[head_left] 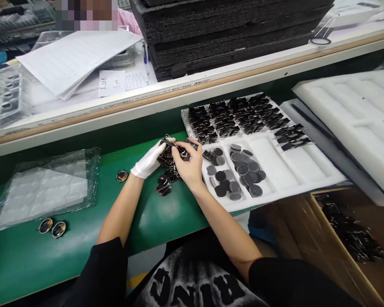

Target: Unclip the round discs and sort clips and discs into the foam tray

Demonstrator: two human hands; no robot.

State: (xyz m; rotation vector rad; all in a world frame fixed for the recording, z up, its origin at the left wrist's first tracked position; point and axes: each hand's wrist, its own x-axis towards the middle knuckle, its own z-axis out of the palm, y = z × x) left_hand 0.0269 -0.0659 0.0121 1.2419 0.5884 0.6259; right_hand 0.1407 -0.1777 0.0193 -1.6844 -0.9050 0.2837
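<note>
In a white glove, my left hand (149, 160) is closed round a black binder clip (168, 144) with metal wire handles. My bare right hand (192, 165) meets it from the right, fingers bent in a pinch on the clips; exactly which part they grip is hidden. Beneath both hands lies a heap of black binder clips (170, 174) on the green table (153, 213). Close on the right is a white foam tray (288, 170). Its back compartments hold rows of binder clips (237, 115), and its front ones hold grey and black round discs (245, 168).
Clear plastic trays (48, 183) lie on the left. Two joined round pieces (53, 228) and a single round piece (122, 175) rest nearby. More foam trays (355, 102) and an open box of clips (352, 230) are right. Behind the ledge (115, 108) stands black foam (227, 38).
</note>
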